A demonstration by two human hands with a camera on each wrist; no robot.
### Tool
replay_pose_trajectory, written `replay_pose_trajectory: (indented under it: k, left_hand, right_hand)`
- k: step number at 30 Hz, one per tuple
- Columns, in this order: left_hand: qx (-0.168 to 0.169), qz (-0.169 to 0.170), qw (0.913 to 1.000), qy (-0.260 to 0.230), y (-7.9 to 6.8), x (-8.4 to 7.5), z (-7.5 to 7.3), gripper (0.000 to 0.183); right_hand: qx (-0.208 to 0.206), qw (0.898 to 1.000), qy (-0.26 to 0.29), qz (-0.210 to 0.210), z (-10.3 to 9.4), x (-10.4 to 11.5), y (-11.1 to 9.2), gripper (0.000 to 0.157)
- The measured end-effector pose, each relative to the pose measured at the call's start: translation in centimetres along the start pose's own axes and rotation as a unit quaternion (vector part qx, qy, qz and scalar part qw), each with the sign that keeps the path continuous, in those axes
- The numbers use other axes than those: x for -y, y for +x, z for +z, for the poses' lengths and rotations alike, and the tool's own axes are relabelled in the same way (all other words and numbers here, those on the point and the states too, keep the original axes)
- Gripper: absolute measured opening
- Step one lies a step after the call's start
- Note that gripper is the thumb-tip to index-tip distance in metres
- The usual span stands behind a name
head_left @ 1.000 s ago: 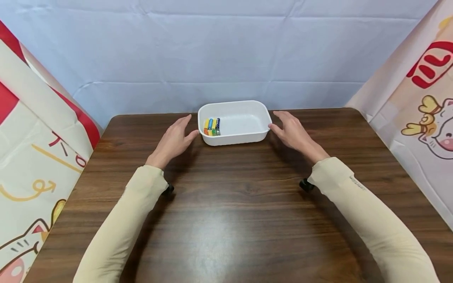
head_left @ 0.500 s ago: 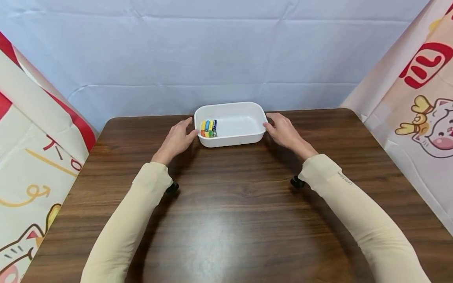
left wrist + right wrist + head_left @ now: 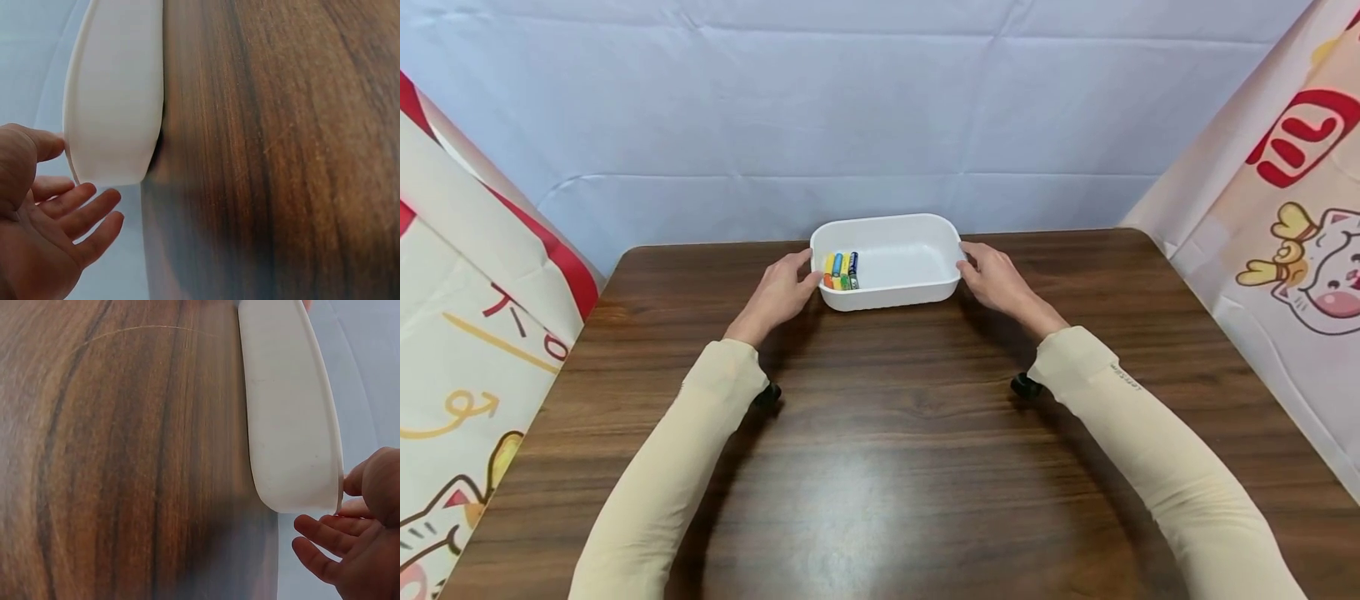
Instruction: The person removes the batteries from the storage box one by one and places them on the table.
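A white plastic tray (image 3: pixel 910 262) with rounded corners stands at the far edge of the table. Batteries (image 3: pixel 846 265) in yellow, blue, green and other colours lie side by side in its left end. My left hand (image 3: pixel 778 287) grips the tray's left end, thumb at the rim and index finger against the outside. At the opposite end, my right hand (image 3: pixel 998 279) holds the rim in the same manner. Both wrist views show the remaining fingers loosely bent below the rim, beside the tray's white wall (image 3: pixel 115 94). The tray's base appears to rest on the wood.
The dark wooden table (image 3: pixel 895 400) reaches from the tray toward me. Directly behind it hangs a pale cloth backdrop (image 3: pixel 865 108). Printed cloths with cartoon figures flank the table on the left (image 3: pixel 475 333) and right (image 3: pixel 1300 242).
Both hands have closed in on the tray ends, the right moving left and the left slightly right, and now hold the rim. The head view has shifted slightly; the batteries keep their arrangement.
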State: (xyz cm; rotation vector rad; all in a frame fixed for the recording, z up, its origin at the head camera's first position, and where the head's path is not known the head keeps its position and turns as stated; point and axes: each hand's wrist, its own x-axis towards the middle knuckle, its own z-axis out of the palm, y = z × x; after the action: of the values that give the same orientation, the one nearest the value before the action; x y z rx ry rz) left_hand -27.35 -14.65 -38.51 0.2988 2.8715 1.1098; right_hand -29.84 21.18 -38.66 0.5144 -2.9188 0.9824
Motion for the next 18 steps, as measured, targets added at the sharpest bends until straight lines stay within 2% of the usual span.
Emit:
replay_pose_trajectory:
  k: [18]
  left_hand:
    - [0.018, -0.001, 0.9997, 0.016, -0.12, -0.15, -0.31, 0.058]
  right_hand:
    - [-0.003, 1.0, 0.022, -0.004, -0.09, 0.47, -0.82, 0.047]
